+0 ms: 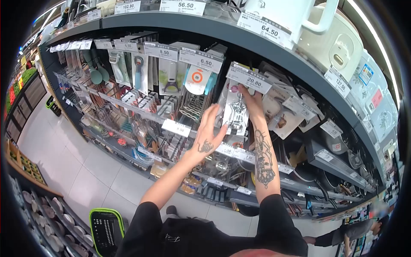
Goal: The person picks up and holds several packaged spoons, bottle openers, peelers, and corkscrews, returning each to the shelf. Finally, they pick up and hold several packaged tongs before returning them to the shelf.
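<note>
A clear package with a shiny silver metal kitchen tool [236, 112] hangs on the rack, below the price tag [250, 79] reading 20.80. My right hand [253, 103] is at the package's upper right, fingers closed around its top edge, the fingertips partly hidden behind the tag. On the package's left side is my left hand [209, 130], open, with fingers spread and the thumb close to the lower left edge. To the left hangs a white card with an orange ring [197, 77]. More carded goods [284, 122] hang to the right of my right wrist.
Below, a shelf edge [246, 155] carries price tags. A dark upper shelf [205, 23] juts out overhead, with a white pitcher [274, 17] on it. A black basket with a green rim [105, 212] stands on the tiled floor. Another person [355, 233] is at lower right.
</note>
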Demonstrator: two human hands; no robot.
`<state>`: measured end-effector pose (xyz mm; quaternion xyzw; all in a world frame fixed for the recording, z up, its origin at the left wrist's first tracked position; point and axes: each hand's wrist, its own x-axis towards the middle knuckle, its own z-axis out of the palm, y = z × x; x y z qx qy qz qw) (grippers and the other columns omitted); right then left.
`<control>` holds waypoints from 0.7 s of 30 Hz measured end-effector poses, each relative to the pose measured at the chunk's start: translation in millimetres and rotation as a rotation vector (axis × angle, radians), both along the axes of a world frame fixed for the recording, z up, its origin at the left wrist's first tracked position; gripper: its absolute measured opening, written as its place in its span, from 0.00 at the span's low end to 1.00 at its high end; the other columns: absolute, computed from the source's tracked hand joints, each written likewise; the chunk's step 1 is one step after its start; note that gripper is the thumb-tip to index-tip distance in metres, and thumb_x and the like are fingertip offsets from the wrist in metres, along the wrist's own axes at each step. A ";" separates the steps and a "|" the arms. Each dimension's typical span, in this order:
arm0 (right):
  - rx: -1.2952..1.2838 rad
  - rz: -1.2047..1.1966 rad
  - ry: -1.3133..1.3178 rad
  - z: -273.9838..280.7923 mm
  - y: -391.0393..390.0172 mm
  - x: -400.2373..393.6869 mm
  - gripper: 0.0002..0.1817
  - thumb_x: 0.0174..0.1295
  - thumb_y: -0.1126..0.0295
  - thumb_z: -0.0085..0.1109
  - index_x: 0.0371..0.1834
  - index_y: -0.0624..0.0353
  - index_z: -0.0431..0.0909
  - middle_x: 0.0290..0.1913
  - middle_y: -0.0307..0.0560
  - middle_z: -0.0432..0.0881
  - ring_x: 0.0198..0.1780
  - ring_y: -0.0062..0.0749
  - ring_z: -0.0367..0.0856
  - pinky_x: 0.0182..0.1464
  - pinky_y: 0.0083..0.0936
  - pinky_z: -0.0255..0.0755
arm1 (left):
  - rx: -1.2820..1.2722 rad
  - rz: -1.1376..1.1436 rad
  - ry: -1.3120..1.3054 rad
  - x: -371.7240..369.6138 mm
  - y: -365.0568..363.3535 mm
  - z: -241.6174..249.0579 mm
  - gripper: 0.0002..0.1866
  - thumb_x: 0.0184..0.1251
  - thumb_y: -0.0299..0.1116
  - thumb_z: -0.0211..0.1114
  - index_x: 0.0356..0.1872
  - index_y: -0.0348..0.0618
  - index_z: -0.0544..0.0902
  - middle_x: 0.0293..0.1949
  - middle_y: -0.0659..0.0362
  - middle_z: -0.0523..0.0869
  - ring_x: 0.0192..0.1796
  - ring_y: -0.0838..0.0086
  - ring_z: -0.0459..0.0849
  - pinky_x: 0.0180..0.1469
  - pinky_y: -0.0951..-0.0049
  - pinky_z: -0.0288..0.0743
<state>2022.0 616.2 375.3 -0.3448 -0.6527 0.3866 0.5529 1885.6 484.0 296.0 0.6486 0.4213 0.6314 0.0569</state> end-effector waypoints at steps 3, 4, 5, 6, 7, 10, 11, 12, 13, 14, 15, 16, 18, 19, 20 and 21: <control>-0.121 0.030 0.072 4.0 -12.6 -2.2 0.24 0.58 0.61 0.71 0.51 0.67 0.81 0.48 0.45 0.85 0.49 0.26 0.80 0.51 0.21 0.71 | 0.001 0.074 0.028 4.8 -1.7 3.5 0.39 0.66 0.36 0.65 0.72 0.31 0.55 0.67 0.37 0.65 0.70 0.46 0.65 0.71 0.57 0.59; -0.116 0.059 0.121 5.3 -19.3 -4.3 0.26 0.57 0.61 0.72 0.52 0.70 0.79 0.49 0.48 0.85 0.48 0.28 0.81 0.52 0.22 0.71 | -0.003 0.077 0.064 3.6 0.8 3.2 0.45 0.65 0.40 0.66 0.74 0.31 0.50 0.66 0.35 0.64 0.71 0.45 0.63 0.72 0.57 0.57; -0.110 0.052 0.119 5.4 -23.3 -5.1 0.26 0.57 0.61 0.72 0.52 0.70 0.79 0.49 0.48 0.85 0.48 0.28 0.81 0.52 0.22 0.71 | 0.002 0.071 0.061 3.3 1.2 2.8 0.45 0.65 0.40 0.66 0.74 0.31 0.50 0.66 0.35 0.64 0.71 0.45 0.63 0.72 0.57 0.57; -0.137 0.042 0.139 5.8 -25.9 -5.7 0.27 0.56 0.61 0.72 0.53 0.70 0.78 0.49 0.49 0.84 0.48 0.28 0.81 0.52 0.23 0.72 | -0.051 0.033 0.047 3.1 -0.3 5.9 0.46 0.65 0.41 0.66 0.74 0.31 0.49 0.66 0.35 0.64 0.71 0.45 0.63 0.72 0.58 0.57; -0.164 0.033 0.157 11.4 -36.5 -9.7 0.28 0.56 0.61 0.73 0.54 0.70 0.77 0.50 0.50 0.84 0.49 0.29 0.81 0.52 0.23 0.72 | -0.106 -0.005 0.032 2.5 -2.4 8.5 0.46 0.65 0.42 0.66 0.74 0.31 0.48 0.66 0.36 0.64 0.71 0.45 0.63 0.72 0.58 0.58; -0.169 0.015 0.094 28.2 -67.4 -8.1 0.29 0.56 0.63 0.72 0.55 0.71 0.75 0.50 0.51 0.83 0.48 0.29 0.81 0.52 0.23 0.73 | -0.132 -0.104 -0.019 -7.1 -1.0 8.0 0.49 0.63 0.44 0.68 0.74 0.30 0.48 0.67 0.36 0.65 0.70 0.47 0.67 0.70 0.58 0.61; -0.180 0.049 0.106 26.0 -72.3 -6.6 0.28 0.56 0.63 0.72 0.55 0.71 0.75 0.49 0.51 0.83 0.47 0.29 0.81 0.51 0.23 0.73 | -0.145 -0.187 -0.082 -8.1 -1.3 4.1 0.50 0.61 0.45 0.69 0.73 0.28 0.49 0.67 0.35 0.66 0.69 0.46 0.68 0.69 0.57 0.63; -0.158 0.047 0.123 23.5 -75.9 -7.2 0.28 0.57 0.63 0.71 0.54 0.72 0.74 0.47 0.51 0.83 0.46 0.29 0.81 0.49 0.22 0.74 | -0.145 -0.297 -0.176 -9.0 -4.9 6.1 0.49 0.61 0.45 0.70 0.73 0.29 0.50 0.65 0.35 0.69 0.66 0.49 0.73 0.67 0.59 0.66; -0.159 0.033 0.116 23.8 -80.1 -6.1 0.28 0.57 0.63 0.71 0.54 0.72 0.74 0.47 0.51 0.83 0.46 0.29 0.81 0.49 0.22 0.74 | -0.146 -0.310 -0.183 -8.9 -9.6 8.4 0.49 0.61 0.45 0.70 0.73 0.29 0.50 0.65 0.35 0.69 0.66 0.49 0.73 0.67 0.59 0.66; -0.168 0.047 0.119 25.9 -85.6 -5.0 0.28 0.58 0.63 0.70 0.54 0.73 0.74 0.47 0.51 0.83 0.45 0.28 0.81 0.48 0.22 0.74 | -0.162 -0.322 -0.188 -9.5 -15.3 12.1 0.48 0.61 0.44 0.70 0.73 0.30 0.51 0.65 0.36 0.69 0.66 0.51 0.74 0.66 0.60 0.67; -0.177 0.065 0.124 29.3 -91.9 -6.3 0.27 0.58 0.63 0.70 0.54 0.73 0.74 0.47 0.51 0.83 0.45 0.27 0.82 0.48 0.22 0.74 | -0.177 -0.331 -0.190 -10.2 -20.6 16.5 0.47 0.62 0.43 0.70 0.73 0.31 0.52 0.65 0.36 0.70 0.66 0.52 0.74 0.66 0.61 0.67; -0.169 0.062 0.133 30.1 -96.7 -8.1 0.27 0.59 0.62 0.69 0.54 0.72 0.73 0.47 0.51 0.83 0.44 0.25 0.81 0.48 0.21 0.74 | -0.172 -0.350 -0.210 -9.8 -25.3 18.7 0.46 0.62 0.42 0.69 0.73 0.33 0.53 0.65 0.36 0.70 0.66 0.53 0.74 0.67 0.61 0.66; -0.171 0.092 0.126 36.0 -110.4 -9.6 0.27 0.60 0.62 0.68 0.55 0.72 0.73 0.47 0.51 0.83 0.44 0.24 0.81 0.48 0.20 0.74 | -0.157 -0.350 -0.225 -7.8 -35.6 21.5 0.45 0.62 0.42 0.69 0.73 0.33 0.53 0.65 0.36 0.70 0.66 0.53 0.73 0.67 0.61 0.66; -0.167 0.124 0.118 39.0 -116.6 -9.6 0.27 0.61 0.62 0.67 0.55 0.72 0.73 0.47 0.50 0.83 0.44 0.23 0.81 0.48 0.20 0.74 | -0.137 -0.350 -0.241 -7.5 -40.5 23.8 0.45 0.63 0.41 0.68 0.73 0.32 0.53 0.65 0.37 0.69 0.66 0.54 0.73 0.67 0.61 0.66; -0.155 0.116 0.110 40.0 -121.2 -9.6 0.25 0.63 0.61 0.66 0.55 0.71 0.73 0.46 0.48 0.83 0.44 0.21 0.81 0.47 0.19 0.74 | -0.139 -0.369 -0.237 -9.1 -46.1 26.9 0.44 0.63 0.41 0.68 0.72 0.30 0.53 0.65 0.36 0.69 0.67 0.53 0.72 0.68 0.61 0.65; -0.153 0.102 0.115 40.7 -125.1 -9.5 0.25 0.63 0.61 0.66 0.55 0.71 0.73 0.46 0.48 0.83 0.44 0.21 0.81 0.47 0.19 0.74 | -0.141 -0.383 -0.233 -9.6 -50.2 28.9 0.44 0.63 0.41 0.68 0.72 0.30 0.53 0.65 0.36 0.69 0.67 0.53 0.72 0.68 0.61 0.65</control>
